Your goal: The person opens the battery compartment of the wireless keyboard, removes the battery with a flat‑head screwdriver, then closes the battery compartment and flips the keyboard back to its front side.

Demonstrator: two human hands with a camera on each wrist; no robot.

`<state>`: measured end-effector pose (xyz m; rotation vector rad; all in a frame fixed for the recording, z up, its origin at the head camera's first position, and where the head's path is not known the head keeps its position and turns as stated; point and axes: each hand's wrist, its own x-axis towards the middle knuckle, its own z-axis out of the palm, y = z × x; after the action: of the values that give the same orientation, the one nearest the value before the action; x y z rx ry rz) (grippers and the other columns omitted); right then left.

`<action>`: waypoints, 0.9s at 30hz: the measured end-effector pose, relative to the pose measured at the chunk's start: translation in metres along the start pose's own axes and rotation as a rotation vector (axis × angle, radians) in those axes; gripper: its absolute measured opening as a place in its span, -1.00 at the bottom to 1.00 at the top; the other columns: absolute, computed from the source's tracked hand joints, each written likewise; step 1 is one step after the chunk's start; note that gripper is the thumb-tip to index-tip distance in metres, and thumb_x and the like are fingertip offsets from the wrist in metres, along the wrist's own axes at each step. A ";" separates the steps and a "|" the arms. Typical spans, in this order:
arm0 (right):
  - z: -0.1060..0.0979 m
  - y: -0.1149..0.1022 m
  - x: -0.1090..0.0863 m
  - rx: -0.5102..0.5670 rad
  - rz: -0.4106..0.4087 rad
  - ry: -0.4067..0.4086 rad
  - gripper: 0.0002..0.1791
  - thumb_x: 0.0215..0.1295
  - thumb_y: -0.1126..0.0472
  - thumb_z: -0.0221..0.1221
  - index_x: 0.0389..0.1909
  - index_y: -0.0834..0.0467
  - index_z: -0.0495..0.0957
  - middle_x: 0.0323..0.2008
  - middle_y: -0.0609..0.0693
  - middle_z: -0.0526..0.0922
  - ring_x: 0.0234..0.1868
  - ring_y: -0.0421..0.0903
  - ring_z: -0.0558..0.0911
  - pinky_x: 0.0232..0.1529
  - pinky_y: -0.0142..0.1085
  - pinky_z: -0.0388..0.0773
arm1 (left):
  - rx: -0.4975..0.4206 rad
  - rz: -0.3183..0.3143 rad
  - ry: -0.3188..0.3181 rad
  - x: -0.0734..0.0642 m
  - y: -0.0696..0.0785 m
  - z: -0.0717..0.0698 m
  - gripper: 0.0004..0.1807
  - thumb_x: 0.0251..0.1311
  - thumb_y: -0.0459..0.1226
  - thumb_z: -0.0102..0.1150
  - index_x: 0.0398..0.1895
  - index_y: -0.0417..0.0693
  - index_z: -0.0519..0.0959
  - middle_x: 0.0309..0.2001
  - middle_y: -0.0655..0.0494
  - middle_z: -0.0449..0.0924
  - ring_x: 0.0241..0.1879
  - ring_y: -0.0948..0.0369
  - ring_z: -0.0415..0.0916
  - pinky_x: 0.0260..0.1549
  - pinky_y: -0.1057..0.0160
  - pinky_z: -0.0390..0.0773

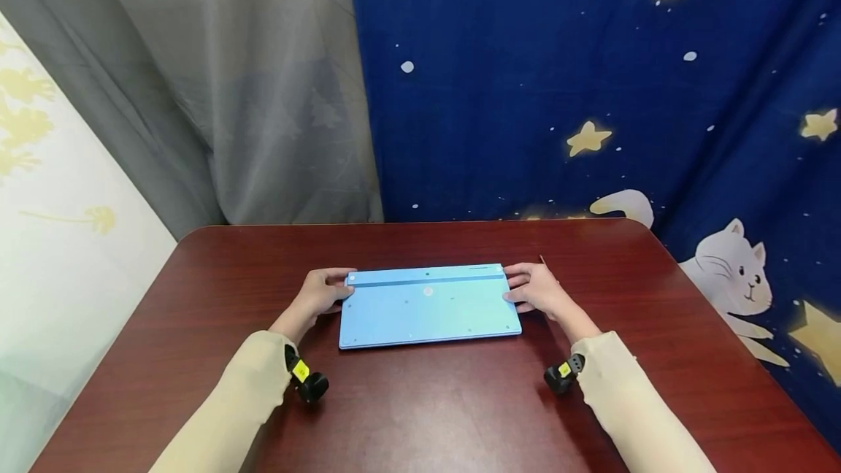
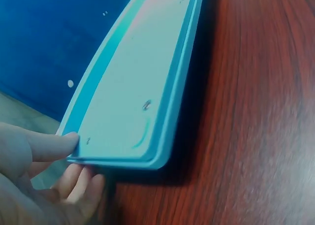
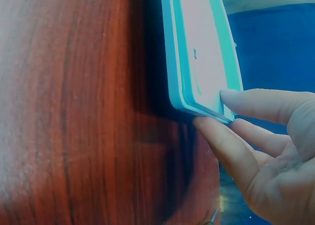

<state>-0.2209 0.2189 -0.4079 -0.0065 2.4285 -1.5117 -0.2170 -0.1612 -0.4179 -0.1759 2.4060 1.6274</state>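
Observation:
A flat light-blue keyboard point(image 1: 430, 309), its underside showing, is held by both hands over the table. Small screws dot its face, and a darker band runs along the far edge. My left hand point(image 1: 320, 292) grips its left end, thumb on the face and fingers behind the edge. At the other end my right hand point(image 1: 535, 289) pinches the far corner the same way. In the left wrist view the near edge of the keyboard point(image 2: 133, 87) casts a dark shadow on the wood. The right wrist view has the thumb of the right hand point(image 3: 275, 151) pressed on the face.
The dark red wooden table point(image 1: 420, 407) has rounded far corners. Behind the right hand a thin stick-like thing point(image 1: 542, 260) pokes out. A grey curtain point(image 1: 276, 93) and a blue star-patterned curtain point(image 1: 499, 93) hang at the table's far edge.

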 end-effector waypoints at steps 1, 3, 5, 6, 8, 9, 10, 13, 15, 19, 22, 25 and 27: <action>0.001 0.000 0.000 -0.004 0.003 0.000 -0.39 0.05 0.46 0.24 0.18 0.39 0.29 -0.11 0.32 0.50 -0.32 -0.03 0.61 -0.38 -0.10 0.57 | 0.035 0.009 0.002 0.001 -0.002 0.000 -0.58 0.18 -0.41 0.11 0.15 -0.19 0.44 -0.16 -0.11 0.51 -0.32 0.20 0.47 -0.38 0.20 0.52; 0.004 0.001 0.001 -0.010 0.011 0.009 -0.39 0.04 0.47 0.24 0.17 0.39 0.30 -0.12 0.31 0.50 -0.34 -0.03 0.61 -0.39 -0.10 0.58 | 0.089 0.028 0.016 0.004 -0.004 0.000 -0.59 0.17 -0.41 0.13 0.12 -0.20 0.47 -0.17 -0.11 0.53 -0.30 0.18 0.47 -0.37 0.22 0.48; 0.006 0.002 0.001 -0.019 0.018 0.017 -0.39 0.04 0.49 0.24 0.17 0.39 0.30 -0.14 0.31 0.51 -0.35 -0.03 0.61 -0.40 -0.11 0.58 | 0.136 0.049 0.022 0.006 -0.006 0.001 -0.60 0.17 -0.41 0.13 0.11 -0.22 0.47 -0.17 -0.13 0.54 -0.28 0.16 0.46 -0.35 0.24 0.45; 0.008 0.003 0.002 -0.023 0.021 0.020 -0.39 0.03 0.49 0.23 0.17 0.40 0.30 -0.14 0.31 0.51 -0.36 -0.03 0.61 -0.41 -0.12 0.58 | 0.153 0.055 0.029 0.007 -0.007 0.001 -0.60 0.17 -0.41 0.13 0.11 -0.23 0.47 -0.15 -0.14 0.53 -0.28 0.15 0.46 -0.34 0.24 0.44; 0.010 0.004 0.002 -0.033 0.030 0.032 -0.38 0.03 0.50 0.23 0.17 0.39 0.30 -0.15 0.30 0.50 -0.37 -0.03 0.61 -0.41 -0.13 0.58 | 0.173 0.058 0.044 0.008 -0.007 0.002 -0.61 0.16 -0.41 0.13 0.10 -0.23 0.48 -0.13 -0.14 0.52 -0.26 0.13 0.45 -0.30 0.24 0.42; 0.011 0.004 0.002 -0.041 0.034 0.039 -0.38 0.03 0.50 0.23 0.17 0.39 0.30 -0.16 0.30 0.50 -0.38 -0.03 0.61 -0.41 -0.13 0.58 | 0.182 0.061 0.047 0.009 -0.007 0.003 -0.61 0.17 -0.41 0.12 0.10 -0.23 0.48 -0.12 -0.16 0.52 -0.25 0.11 0.45 -0.29 0.23 0.42; 0.012 0.005 0.002 -0.049 0.037 0.047 -0.37 0.02 0.50 0.23 0.18 0.38 0.30 -0.16 0.29 0.50 -0.38 -0.03 0.60 -0.42 -0.14 0.58 | 0.189 0.062 0.051 0.009 -0.006 0.003 -0.61 0.16 -0.41 0.12 0.10 -0.23 0.48 -0.11 -0.17 0.51 -0.24 0.10 0.44 -0.28 0.22 0.41; 0.015 0.005 0.002 -0.076 0.045 0.066 -0.37 0.01 0.49 0.24 0.18 0.38 0.31 -0.17 0.28 0.50 -0.37 -0.04 0.60 -0.42 -0.16 0.58 | 0.214 0.067 0.063 0.010 -0.005 0.005 -0.62 0.15 -0.42 0.13 0.08 -0.24 0.49 -0.08 -0.16 0.48 -0.20 0.08 0.39 -0.28 0.21 0.38; 0.016 0.005 0.003 -0.099 0.048 0.073 -0.37 0.00 0.49 0.25 0.17 0.38 0.32 -0.16 0.27 0.51 -0.34 -0.04 0.59 -0.43 -0.18 0.58 | 0.226 0.067 0.065 0.010 -0.004 0.006 -0.63 0.14 -0.43 0.14 0.06 -0.24 0.50 -0.12 -0.15 0.47 -0.22 0.08 0.36 -0.31 0.22 0.35; 0.017 0.004 0.004 -0.140 0.054 0.074 -0.39 0.00 0.49 0.26 0.14 0.41 0.35 -0.15 0.26 0.52 -0.29 -0.03 0.58 -0.43 -0.20 0.58 | 0.238 0.067 0.065 0.012 -0.006 0.006 -0.64 0.12 -0.42 0.17 0.03 -0.23 0.52 -0.28 -0.08 0.47 -0.31 0.11 0.34 -0.39 0.25 0.32; 0.016 0.004 0.005 -0.153 0.058 0.072 -0.40 -0.01 0.49 0.27 0.13 0.40 0.36 -0.16 0.25 0.51 -0.31 -0.04 0.58 -0.45 -0.21 0.58 | 0.247 0.077 0.059 0.012 -0.006 0.006 -0.64 0.12 -0.41 0.17 0.03 -0.22 0.53 -0.37 -0.05 0.45 -0.38 0.12 0.33 -0.44 0.26 0.31; 0.015 0.006 0.006 -0.138 0.060 0.063 -0.39 -0.03 0.49 0.29 0.13 0.38 0.37 -0.17 0.24 0.50 -0.37 -0.05 0.60 -0.47 -0.20 0.58 | 0.263 0.090 0.048 0.012 -0.005 0.006 -0.64 0.12 -0.41 0.17 0.03 -0.23 0.52 -0.39 -0.06 0.41 -0.40 0.11 0.31 -0.46 0.24 0.31; 0.013 0.009 0.007 -0.101 0.064 0.055 -0.38 -0.04 0.49 0.29 0.13 0.35 0.37 -0.18 0.23 0.48 -0.42 -0.05 0.60 -0.48 -0.18 0.58 | 0.276 0.102 0.041 0.012 -0.002 0.006 -0.63 0.10 -0.43 0.18 0.03 -0.22 0.51 -0.39 -0.05 0.39 -0.39 0.10 0.29 -0.47 0.24 0.31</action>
<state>-0.2233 0.2099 -0.4226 0.0933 2.5205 -1.3781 -0.2276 -0.1564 -0.4250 -0.0397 2.6778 1.3212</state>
